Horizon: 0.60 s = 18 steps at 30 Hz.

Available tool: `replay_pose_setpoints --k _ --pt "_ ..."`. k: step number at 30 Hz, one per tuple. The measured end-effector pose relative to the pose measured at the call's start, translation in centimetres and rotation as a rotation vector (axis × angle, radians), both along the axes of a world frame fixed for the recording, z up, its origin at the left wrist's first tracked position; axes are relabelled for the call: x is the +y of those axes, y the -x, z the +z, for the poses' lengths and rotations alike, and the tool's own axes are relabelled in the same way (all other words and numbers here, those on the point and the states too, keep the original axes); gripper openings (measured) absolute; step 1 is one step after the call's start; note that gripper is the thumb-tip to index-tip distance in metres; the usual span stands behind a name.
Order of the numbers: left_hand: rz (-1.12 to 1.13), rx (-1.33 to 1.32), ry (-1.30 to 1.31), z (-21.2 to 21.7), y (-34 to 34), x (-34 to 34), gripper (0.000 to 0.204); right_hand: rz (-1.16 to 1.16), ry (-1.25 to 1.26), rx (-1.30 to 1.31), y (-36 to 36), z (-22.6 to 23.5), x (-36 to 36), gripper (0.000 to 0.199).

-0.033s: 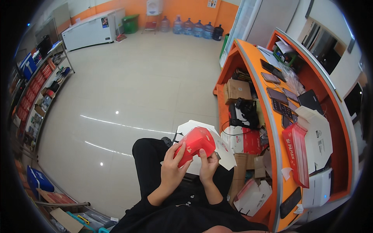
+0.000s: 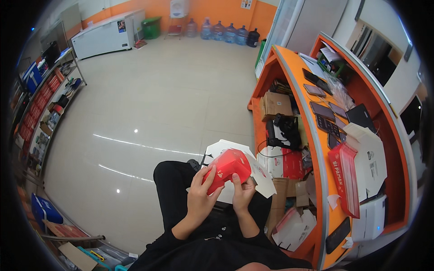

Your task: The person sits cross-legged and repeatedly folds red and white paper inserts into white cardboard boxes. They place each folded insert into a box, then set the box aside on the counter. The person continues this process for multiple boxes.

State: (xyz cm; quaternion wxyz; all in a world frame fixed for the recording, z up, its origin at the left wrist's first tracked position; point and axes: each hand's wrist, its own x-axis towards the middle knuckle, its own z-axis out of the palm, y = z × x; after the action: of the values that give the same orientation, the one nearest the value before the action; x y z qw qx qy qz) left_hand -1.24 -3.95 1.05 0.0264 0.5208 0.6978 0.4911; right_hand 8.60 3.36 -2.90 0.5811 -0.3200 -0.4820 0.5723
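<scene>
Above my lap I hold a red cardboard box point(image 2: 231, 165), folded into shape and tilted. My left hand point(image 2: 201, 192) grips its left side, fingers spread along the red face. My right hand point(image 2: 242, 192) pinches its near right edge between thumb and fingers. Beneath and behind the box lie white flat cardboard blanks point(image 2: 261, 177) with some print, resting over my legs. The box hides part of them, and the undersides of my fingers are hidden too.
To my right stands an orange counter point(image 2: 312, 131) with phones, a stack of red flat cartons point(image 2: 344, 180) and a white device point(image 2: 370, 221). Its lower shelf holds brown boxes point(image 2: 276, 105). A metal shelf rack point(image 2: 49, 108) is at left; a white chest freezer point(image 2: 106, 38) and water jugs point(image 2: 218, 30) line the back.
</scene>
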Motion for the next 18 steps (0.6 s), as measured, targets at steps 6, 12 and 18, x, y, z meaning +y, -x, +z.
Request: replay_pose_setpoints --k 6,12,18 --pt "-0.100 -0.097 0.014 -0.3 0.0 0.8 0.064 -0.076 -0.197 -0.217 -1.2 0.4 0.7 0.020" --pt "-0.072 -0.039 -0.023 0.3 -0.5 1.4 0.063 -0.035 -0.031 -0.002 -0.2 1.6 0.7 0.018" --pt "-0.084 -0.061 -0.052 0.0 -1.1 1.5 0.064 0.097 0.194 0.263 0.0 -0.7 0.6 0.021"
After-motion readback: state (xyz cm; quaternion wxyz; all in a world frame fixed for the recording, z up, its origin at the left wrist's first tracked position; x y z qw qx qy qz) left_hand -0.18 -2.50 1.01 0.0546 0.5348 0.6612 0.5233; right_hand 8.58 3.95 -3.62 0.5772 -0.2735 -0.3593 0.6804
